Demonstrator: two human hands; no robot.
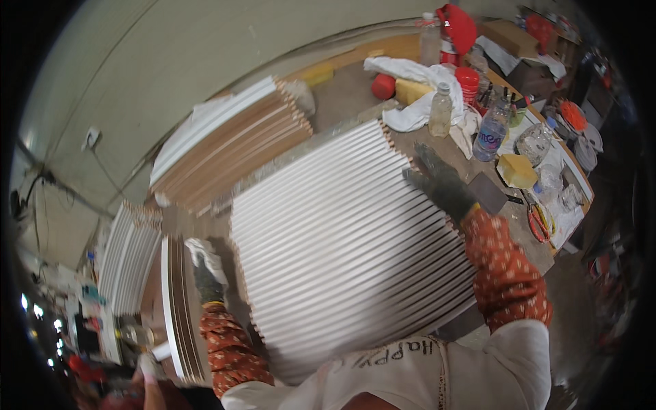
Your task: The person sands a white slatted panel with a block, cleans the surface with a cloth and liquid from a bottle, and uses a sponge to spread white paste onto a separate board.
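White slats (342,260) lie side by side in a broad sheet on the worktable (342,89), their brown-edged ends forming a jagged line along the left and right sides. The right hand (441,183), in a dark glove, is over the slats' right ends, its fingers spread wide with nothing seen between them. The left hand (209,279), also in a dark glove, is just beyond their left ends; something white shows at its fingers, but I cannot tell whether it is cloth or part of the glove, nor how tight the grip is. Patterned rust-red sleeves (507,273) cover both forearms.

Left of the left hand stands a narrow stack of strips (179,307), and farther left a curved pile of pale slats (126,256). Behind the sheet rests a thick white-and-brown stack (229,143). Near the right hand lie a dark flat blade (486,193), red-handled scissors (540,222) and a yellow sponge (517,171). Behind them are a labelled clear bottle (490,137), a glass bottle (441,113) and white cloth (406,119).
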